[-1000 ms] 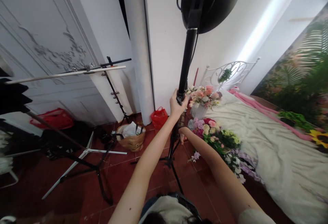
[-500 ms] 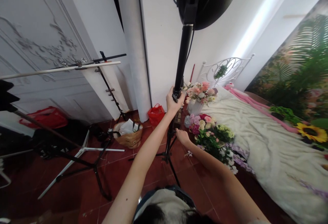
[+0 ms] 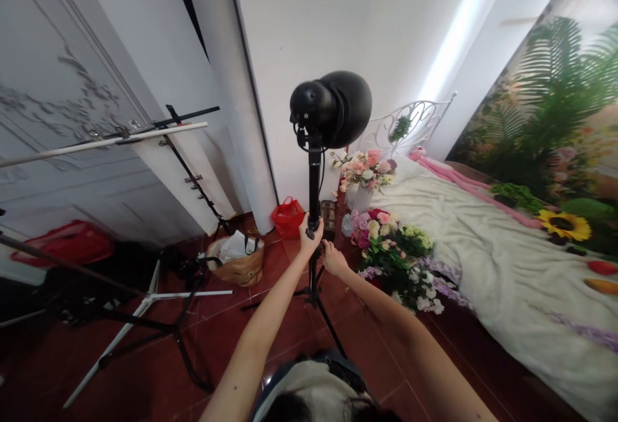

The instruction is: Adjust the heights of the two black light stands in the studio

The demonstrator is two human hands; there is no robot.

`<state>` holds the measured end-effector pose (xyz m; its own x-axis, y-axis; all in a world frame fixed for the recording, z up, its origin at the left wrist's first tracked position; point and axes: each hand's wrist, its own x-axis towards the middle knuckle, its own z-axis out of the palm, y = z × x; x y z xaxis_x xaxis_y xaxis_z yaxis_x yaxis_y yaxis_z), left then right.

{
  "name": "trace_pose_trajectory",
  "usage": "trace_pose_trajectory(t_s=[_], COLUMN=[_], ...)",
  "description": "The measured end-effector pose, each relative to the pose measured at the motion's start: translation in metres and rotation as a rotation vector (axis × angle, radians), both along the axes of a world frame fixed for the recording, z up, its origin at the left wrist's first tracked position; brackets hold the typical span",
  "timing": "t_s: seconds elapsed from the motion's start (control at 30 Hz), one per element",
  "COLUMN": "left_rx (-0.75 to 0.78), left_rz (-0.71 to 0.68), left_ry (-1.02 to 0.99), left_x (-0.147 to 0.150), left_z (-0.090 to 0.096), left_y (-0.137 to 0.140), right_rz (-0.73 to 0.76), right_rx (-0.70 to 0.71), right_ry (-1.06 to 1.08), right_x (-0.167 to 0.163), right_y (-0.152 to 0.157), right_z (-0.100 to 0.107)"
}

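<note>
A black studio light (image 3: 333, 107) with a round reflector tops the pole of a black light stand (image 3: 314, 184), upright in front of me. My left hand (image 3: 310, 237) is wrapped round the pole just under a black collar. Right below it, my right hand (image 3: 334, 259) has its fingers closed at the stand's right side, by a lower joint; a locking knob there is mostly hidden by the fingers. The stand's legs spread on the red tiled floor, with one leg (image 3: 332, 329) reaching towards me.
Artificial flowers (image 3: 386, 235) and a bed with a cream blanket (image 3: 449, 242) are at the right. A wicker basket (image 3: 239, 271), a red bag (image 3: 288, 217) and a white stand leg (image 3: 193, 294) lie left. A white pole (image 3: 120, 140) crosses at upper left.
The studio light has come down as the stand's pole shortened. My left hand has moved down with it, close to my right hand, which stays by the lower joint.
</note>
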<state>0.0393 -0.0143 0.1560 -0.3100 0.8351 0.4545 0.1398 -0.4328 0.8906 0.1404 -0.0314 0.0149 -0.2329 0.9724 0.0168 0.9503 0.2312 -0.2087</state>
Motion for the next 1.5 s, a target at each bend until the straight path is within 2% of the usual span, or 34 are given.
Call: trace_pose_trajectory(t_s=[0.17, 0.3, 0.73, 0.97, 1.23, 1.37, 1.5], left_rx=[-0.024, -0.031, -0.108, -0.123, -0.087, -0.081, -0.083], left_rz=[0.010, -0.015, 0.021, 0.040, 0.024, 0.013, 0.006], left_ry=[0.008, 0.007, 0.045, 0.054, 0.048, 0.052, 0.060], left_x=[0.001, 0.001, 0.001, 0.002, 0.001, -0.001, -0.003], left_z=[-0.046, -0.061, -0.063, -0.060, -0.068, -0.069, -0.067], left_y=[-0.001, 0.002, -0.004, -0.006, -0.004, -0.003, -0.004], right_rz=[-0.019, -0.032, -0.027, -0.049, -0.034, 0.009, 0.097], right_rx=[-0.044, -0.073, -0.166, -0.085, -0.087, -0.132, -0.284], right_ry=[0.005, 0.017, -0.052, -0.104, -0.117, -0.125, -0.192], right_x=[0.000, 0.000, 0.002, 0.001, -0.002, -0.003, -0.005], right_y=[0.000, 0.002, 0.002, 0.009, 0.026, 0.037, 0.055], right_z=[0.003, 0.003, 0.017, 0.019, 0.026, 0.035, 0.044])
